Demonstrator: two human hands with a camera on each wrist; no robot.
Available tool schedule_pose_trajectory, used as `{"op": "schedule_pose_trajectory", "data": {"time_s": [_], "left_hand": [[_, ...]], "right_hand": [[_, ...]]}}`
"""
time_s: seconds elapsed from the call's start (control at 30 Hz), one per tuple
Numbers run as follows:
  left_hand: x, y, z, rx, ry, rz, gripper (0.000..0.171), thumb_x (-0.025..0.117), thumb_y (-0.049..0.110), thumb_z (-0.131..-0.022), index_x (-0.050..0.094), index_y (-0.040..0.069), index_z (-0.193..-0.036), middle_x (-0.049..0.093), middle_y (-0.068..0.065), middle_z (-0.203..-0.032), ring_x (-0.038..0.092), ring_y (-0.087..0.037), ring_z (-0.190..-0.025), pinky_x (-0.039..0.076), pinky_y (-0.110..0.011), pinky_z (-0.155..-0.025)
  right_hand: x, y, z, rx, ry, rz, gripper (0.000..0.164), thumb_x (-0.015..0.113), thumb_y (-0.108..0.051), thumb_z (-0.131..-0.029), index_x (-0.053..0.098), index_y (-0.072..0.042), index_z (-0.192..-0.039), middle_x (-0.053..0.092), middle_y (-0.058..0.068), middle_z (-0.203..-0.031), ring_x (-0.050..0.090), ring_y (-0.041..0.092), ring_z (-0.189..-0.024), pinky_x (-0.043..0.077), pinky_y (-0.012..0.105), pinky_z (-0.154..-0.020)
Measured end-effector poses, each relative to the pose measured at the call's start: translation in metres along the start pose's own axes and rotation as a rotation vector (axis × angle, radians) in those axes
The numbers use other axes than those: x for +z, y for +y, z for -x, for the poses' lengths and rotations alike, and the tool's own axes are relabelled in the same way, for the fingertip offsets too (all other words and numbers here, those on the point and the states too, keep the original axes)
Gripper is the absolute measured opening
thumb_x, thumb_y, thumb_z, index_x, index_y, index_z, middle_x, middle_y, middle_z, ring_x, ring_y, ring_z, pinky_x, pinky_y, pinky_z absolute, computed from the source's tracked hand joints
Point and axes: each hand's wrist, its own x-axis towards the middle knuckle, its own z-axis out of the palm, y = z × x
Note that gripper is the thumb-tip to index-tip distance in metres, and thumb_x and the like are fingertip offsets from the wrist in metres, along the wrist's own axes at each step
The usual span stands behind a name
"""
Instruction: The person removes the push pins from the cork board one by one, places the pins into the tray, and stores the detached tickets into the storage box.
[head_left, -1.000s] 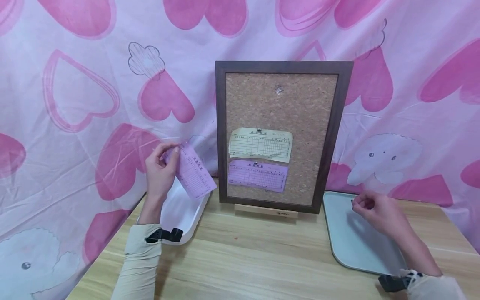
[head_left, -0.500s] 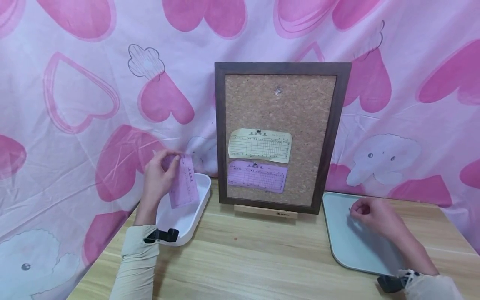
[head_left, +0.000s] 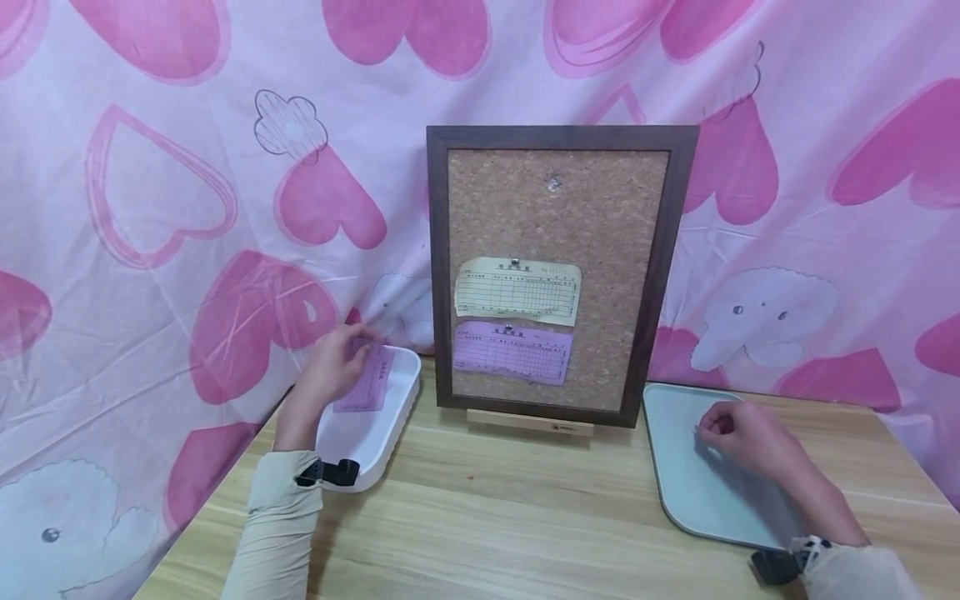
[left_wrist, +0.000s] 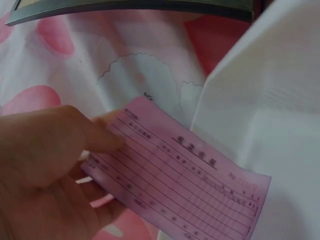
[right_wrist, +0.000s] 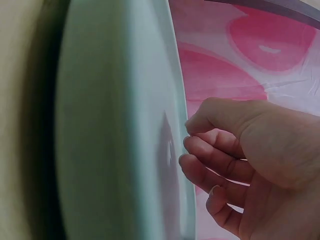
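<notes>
My left hand (head_left: 330, 367) pinches a purple printed slip (head_left: 366, 385) by one end, low over the white tray (head_left: 405, 392) at the left. In the left wrist view the slip (left_wrist: 180, 170) shows ruled lines and dark print, with the thumb on its face. My right hand (head_left: 750, 433) is bent over the pale green-grey tray (head_left: 690, 492) at the right. In the right wrist view its fingers (right_wrist: 215, 165) are curled and the thumb tip is near the index fingertip. Whether anything small sits between them I cannot tell.
A dark-framed cork board (head_left: 517, 217) stands upright on a wooden base (head_left: 525, 422) between the trays. A cream slip (head_left: 517, 292) and another purple slip (head_left: 512, 352) hang on it by small metal clips. A heart-patterned cloth (head_left: 180, 183) hangs behind the wooden table (head_left: 480, 533).
My left hand has lowered the purple slip into the white tray's area, and the slip has turned more upright. My right hand has sunk slightly toward its tray; a tiny dark thing showed at its fingertips earlier.
</notes>
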Motion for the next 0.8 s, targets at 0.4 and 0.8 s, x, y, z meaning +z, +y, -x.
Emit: {"op": "schedule_pose_trajectory", "data": {"time_s": [0.4, 0.8], "left_hand": [[-0.0004, -0.0039, 0.0026, -0.049, -0.140, -0.056, 0.029, 0.057, -0.006, -0.097, 0.077, 0.003, -0.115, 0.075, -0.021, -0.117, 0.062, -0.034, -0.098, 0.052, -0.044, -0.083], [-0.0014, -0.0012, 0.0060, -0.092, -0.303, -0.136, 0.035, 0.056, -0.002, -0.097, 0.073, 0.003, -0.128, 0.072, -0.018, -0.119, 0.062, -0.032, -0.100, 0.051, -0.042, -0.085]], "right_hand": [[0.0012, 0.0019, 0.0007, 0.019, -0.030, 0.027, 0.006, 0.081, -0.012, -0.091, 0.078, -0.008, -0.095, 0.069, -0.001, -0.083, 0.058, 0.018, -0.078, 0.047, 0.023, -0.064], [0.0025, 0.0018, 0.0022, 0.009, -0.017, 0.056, 0.004, 0.080, -0.012, -0.090, 0.077, -0.011, -0.091, 0.067, -0.002, -0.081, 0.056, 0.017, -0.077, 0.044, 0.025, -0.063]]}}
